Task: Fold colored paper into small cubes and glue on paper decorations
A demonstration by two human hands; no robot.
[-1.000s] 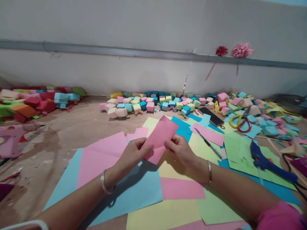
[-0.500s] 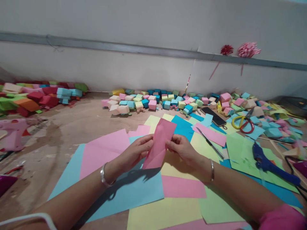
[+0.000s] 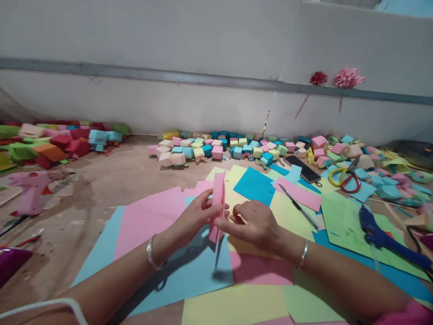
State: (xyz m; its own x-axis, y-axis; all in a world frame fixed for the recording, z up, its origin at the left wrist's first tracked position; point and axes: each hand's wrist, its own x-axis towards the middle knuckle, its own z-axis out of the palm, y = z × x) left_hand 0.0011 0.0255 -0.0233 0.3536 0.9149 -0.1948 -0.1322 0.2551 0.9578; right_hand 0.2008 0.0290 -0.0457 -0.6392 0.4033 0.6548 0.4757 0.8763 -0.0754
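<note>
A pink paper strip (image 3: 217, 194) stands on edge above the sheets, folded lengthwise with its long sides close together. My left hand (image 3: 199, 210) grips it from the left, thumb in front and fingertips showing past its right side. At the strip's lower right, my right hand (image 3: 255, 225) presses with the thumb while its other fingers curl beside it. Below both hands lie a light blue sheet (image 3: 189, 271), a large pink sheet (image 3: 149, 216) and yellow sheets (image 3: 237, 302).
Small folded paper blocks (image 3: 216, 151) line the wall. To the right are a phone (image 3: 302, 168), scissors (image 3: 348, 178), a pen-like tool (image 3: 299, 207) and a blue glue gun (image 3: 385, 239). A pink glue gun (image 3: 32, 189) lies left.
The pink strip has gone from a mostly flat face to a lengthwise fold seen edge-on. My right hand has turned over, its thumb now lower on the strip.
</note>
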